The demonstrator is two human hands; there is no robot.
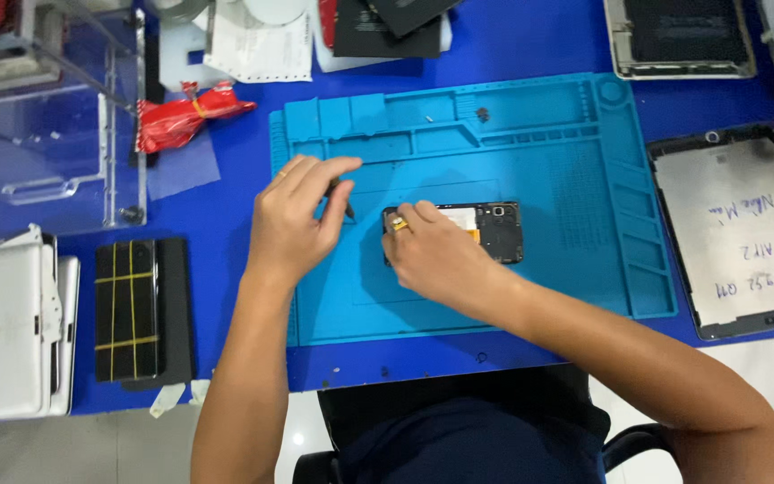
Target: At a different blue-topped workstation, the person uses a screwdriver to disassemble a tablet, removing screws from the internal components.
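Observation:
An opened black phone (487,229) with its back cover off lies on a light blue work mat (530,161). My right hand (432,255), wearing a gold ring, rests on the phone's left end and holds it down. My left hand (295,218) hovers just to the left of the phone, pinching a thin dark tool (345,199) whose tip points down toward the mat near the phone's corner.
A tablet back panel (738,235) lies at the right of the mat, another tablet shell (679,38) at the top right. A red bag (181,115), a clear acrylic stand (55,134), a black bundle with yellow bands (132,309) and white devices (6,327) sit at the left.

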